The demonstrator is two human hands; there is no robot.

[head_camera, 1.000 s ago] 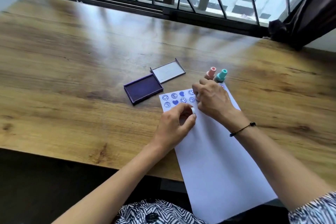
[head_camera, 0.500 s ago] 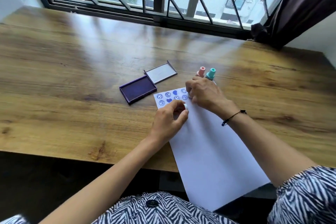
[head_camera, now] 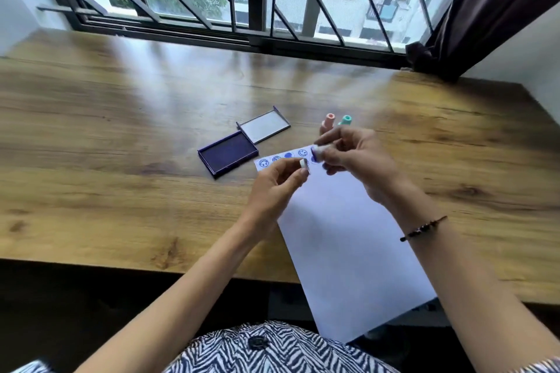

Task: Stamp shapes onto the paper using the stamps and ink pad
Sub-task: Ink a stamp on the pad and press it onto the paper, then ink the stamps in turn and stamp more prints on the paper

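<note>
A white sheet of paper point(head_camera: 348, 251) lies on the wooden table, its far edge printed with blue smiley and heart stamps point(head_camera: 283, 157). My right hand point(head_camera: 357, 160) holds a white stamp point(head_camera: 319, 152) lifted off the paper, its inked blue face turned left. My left hand point(head_camera: 275, 188) pinches a small white cap point(head_camera: 304, 166) just left of the stamp. The open blue ink pad point(head_camera: 228, 154) sits left of the paper, its lid point(head_camera: 265, 129) folded back. A pink stamp point(head_camera: 328, 120) and a teal stamp point(head_camera: 345, 120) stand behind my right hand.
The wooden table point(head_camera: 121, 145) runs to a barred window point(head_camera: 242, 9) at the back. A dark curtain point(head_camera: 485, 9) hangs at the right. The paper's near corner overhangs the table's front edge.
Both hands have risen off the paper. The white stamp, earlier hidden under my right hand, now shows with its inked face exposed. The camera has tilted up.
</note>
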